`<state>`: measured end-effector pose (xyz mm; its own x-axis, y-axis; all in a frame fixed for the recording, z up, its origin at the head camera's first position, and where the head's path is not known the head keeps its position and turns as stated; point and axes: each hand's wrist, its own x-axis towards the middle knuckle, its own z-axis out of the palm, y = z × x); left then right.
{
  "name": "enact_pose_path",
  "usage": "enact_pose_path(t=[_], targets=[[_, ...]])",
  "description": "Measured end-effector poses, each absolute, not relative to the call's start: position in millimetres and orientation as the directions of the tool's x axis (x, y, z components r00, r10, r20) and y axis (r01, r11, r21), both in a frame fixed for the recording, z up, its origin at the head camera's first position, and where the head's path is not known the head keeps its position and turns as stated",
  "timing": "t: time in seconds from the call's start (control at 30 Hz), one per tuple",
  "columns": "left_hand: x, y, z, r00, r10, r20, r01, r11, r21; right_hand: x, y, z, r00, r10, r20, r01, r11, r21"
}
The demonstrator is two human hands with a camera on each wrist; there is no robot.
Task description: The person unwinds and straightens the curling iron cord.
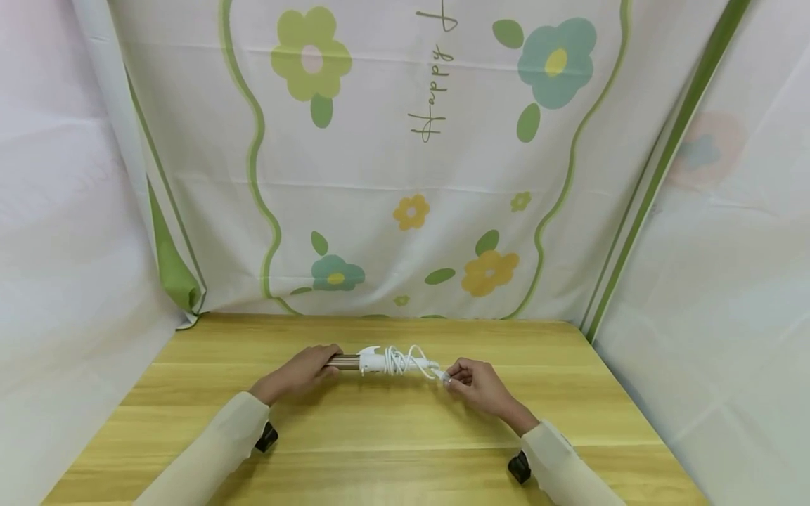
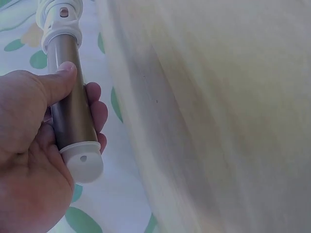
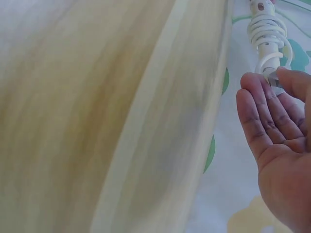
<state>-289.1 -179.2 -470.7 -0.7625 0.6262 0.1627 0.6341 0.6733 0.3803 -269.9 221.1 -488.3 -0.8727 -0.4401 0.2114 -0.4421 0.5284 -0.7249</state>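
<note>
A curling iron (image 1: 372,362) with a white handle and a brownish-gold barrel lies crosswise between the two hands, near the far part of the table. My left hand (image 1: 297,371) grips the barrel. In the left wrist view, the thumb lies along the gold barrel (image 2: 73,114), the fingers wrap round behind it, and a white end cap (image 2: 83,162) sticks out below. A white cord (image 1: 396,361) is wound in several loops round the handle. At the cord's end, my right hand (image 1: 479,385) pinches the plug (image 1: 446,378) between thumb and fingers; the fingers partly hide it.
The wooden table (image 1: 392,457) reaches back to a hanging white cloth (image 1: 354,161) printed with flowers. Further white cloths hang on the left (image 1: 57,246) and right (image 1: 715,281). Dark wrist devices show below both sleeves.
</note>
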Motion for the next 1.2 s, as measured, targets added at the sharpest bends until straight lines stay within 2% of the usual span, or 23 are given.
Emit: enact_pose_path(t=[0.27,0.47,0.6,0.83,1.2], targets=[[-289,-180,-471,-0.745,0.637,0.197,0.658,0.655,0.372,-270,219,-484,-0.892,-0.433,0.132,-0.354,0.485,-0.8],[-289,-180,-468,-0.755,0.626,0.197,0.648,0.666,0.369,-266,217,-476,-0.899,-0.435,0.049,-0.242,0.4,-0.884],[-288,-181,-469,-0.754,0.626,0.198,0.649,0.666,0.369,-262,213,-470,-0.905,-0.423,0.037,-0.211,0.373,-0.904],[-287,-182,-468,-0.763,0.619,0.187,0.635,0.664,0.394,-270,217,-484,-0.909,-0.417,0.033,-0.184,0.329,-0.926],[-287,-184,-466,-0.738,0.651,0.178,0.652,0.62,0.436,-271,214,-485,-0.93,-0.366,0.046,-0.158,0.285,-0.945]])
